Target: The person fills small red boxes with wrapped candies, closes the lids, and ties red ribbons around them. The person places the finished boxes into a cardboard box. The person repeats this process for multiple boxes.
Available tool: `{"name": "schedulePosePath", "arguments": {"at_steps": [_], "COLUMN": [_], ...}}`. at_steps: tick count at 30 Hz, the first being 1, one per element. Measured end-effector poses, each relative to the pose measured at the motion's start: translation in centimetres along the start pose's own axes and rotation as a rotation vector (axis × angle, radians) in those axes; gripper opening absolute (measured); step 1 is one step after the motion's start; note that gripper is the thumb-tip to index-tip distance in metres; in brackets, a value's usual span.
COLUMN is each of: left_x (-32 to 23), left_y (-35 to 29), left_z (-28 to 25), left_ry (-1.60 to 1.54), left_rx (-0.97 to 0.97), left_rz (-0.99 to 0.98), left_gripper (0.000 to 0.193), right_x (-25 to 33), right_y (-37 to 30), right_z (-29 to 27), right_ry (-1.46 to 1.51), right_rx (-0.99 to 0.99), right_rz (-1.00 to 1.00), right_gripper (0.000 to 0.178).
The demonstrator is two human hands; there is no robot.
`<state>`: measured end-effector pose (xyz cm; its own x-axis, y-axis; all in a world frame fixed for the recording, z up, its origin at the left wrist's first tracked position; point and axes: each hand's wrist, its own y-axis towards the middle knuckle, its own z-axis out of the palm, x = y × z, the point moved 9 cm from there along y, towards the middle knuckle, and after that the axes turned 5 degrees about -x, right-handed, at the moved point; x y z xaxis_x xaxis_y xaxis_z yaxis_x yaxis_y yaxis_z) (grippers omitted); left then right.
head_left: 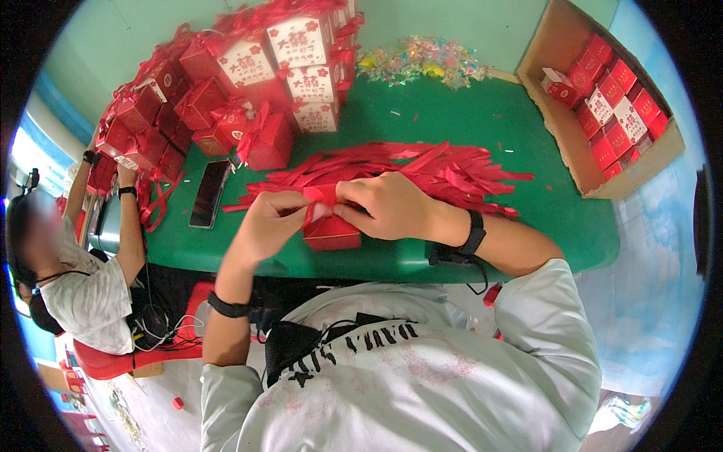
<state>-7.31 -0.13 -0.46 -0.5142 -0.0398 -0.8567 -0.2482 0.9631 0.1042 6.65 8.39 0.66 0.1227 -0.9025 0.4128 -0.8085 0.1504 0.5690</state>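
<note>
A small red gift box stands on the green table in front of me, near its front edge. Both hands meet over its top. Red ribbon runs between my fingers there. My left hand pinches the ribbon at the box's left side. From the right, my right hand has its thumb and fingers closed on the ribbon at the top; its fingertips are partly hidden. Just behind the box lies a wide heap of cut red ribbons.
Stacked red and white gift boxes rise at the back left. A phone lies left of my hands. Wrapped candies are piled at the back. A cardboard carton of boxes stands at right. A co-worker handles boxes at far left.
</note>
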Motion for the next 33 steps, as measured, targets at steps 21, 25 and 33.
{"name": "schedulePosePath", "arguments": {"at_steps": [21,25,33], "left_x": [-3.3,-2.8,-3.7], "left_y": [-1.0,-1.3,-1.8], "left_z": [1.4,1.1,1.0], "left_ry": [0.39,0.277,0.374], "left_rx": [-0.3,-0.379,-0.485], "left_rz": [0.318,0.325,0.389], "left_gripper": [0.017,0.019,0.012], "right_x": [-2.7,-4.2,-2.5], "right_y": [0.5,0.3,0.6], "right_z": [-2.3,-1.4,-0.3], "right_ry": [0.002,0.181,0.254], "right_rx": [-0.32,-0.305,-0.154], "right_rz": [0.024,0.063,0.04], "right_gripper": [0.017,0.025,0.021]}}
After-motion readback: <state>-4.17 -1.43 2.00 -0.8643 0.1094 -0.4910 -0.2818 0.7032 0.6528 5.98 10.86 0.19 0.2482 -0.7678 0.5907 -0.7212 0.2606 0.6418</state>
